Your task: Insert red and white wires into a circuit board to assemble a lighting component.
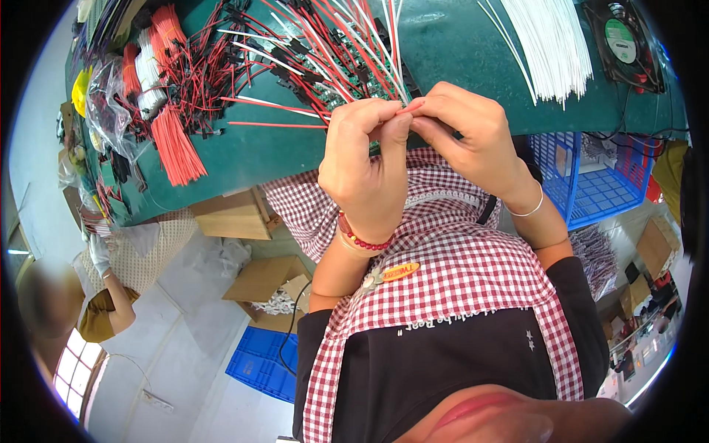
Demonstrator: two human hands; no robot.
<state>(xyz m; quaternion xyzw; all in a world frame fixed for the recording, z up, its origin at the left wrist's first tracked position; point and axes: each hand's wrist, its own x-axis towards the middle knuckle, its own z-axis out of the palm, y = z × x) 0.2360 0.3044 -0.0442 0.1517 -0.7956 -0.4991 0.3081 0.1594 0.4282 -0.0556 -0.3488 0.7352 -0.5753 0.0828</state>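
A: What are the 2 hands doing?

B: They meet in front of the chest, just at the near edge of the green table (443,44). The left hand (365,166) is curled closed, thumb and forefinger pinched on the end of a thin red wire (410,106). The right hand (473,133) is closed too, its fingertips pinching the same wire from the other side, so the 2 hands touch at the fingertips.

A: Where does the wire sit?

B: Right between the 2 pinches, only a short red stretch showing (the rest is hidden by fingers).

A: Anything on the wrists?

B: A red bead bracelet (363,241) on the left wrist, a thin pale bangle (526,210) on the right.

A: And around the hands?

B: Just beyond them on the table lies a tangle of red, white and black wires (325,52). Farther beyond the right hand is a bundle of white wires (550,48), and past that a black fan (624,40). Well beyond the left hand are bunches of red wires (176,144) and clear plastic bags (111,103). Below the right hand, off the table edge, stands a blue plastic basket (591,184). Below the left hand are cardboard boxes (233,214), and lower still a blue crate (262,362) on the floor.

A: Anyone else?

B: A co-worker's gloved hand (98,252), well off to the left.
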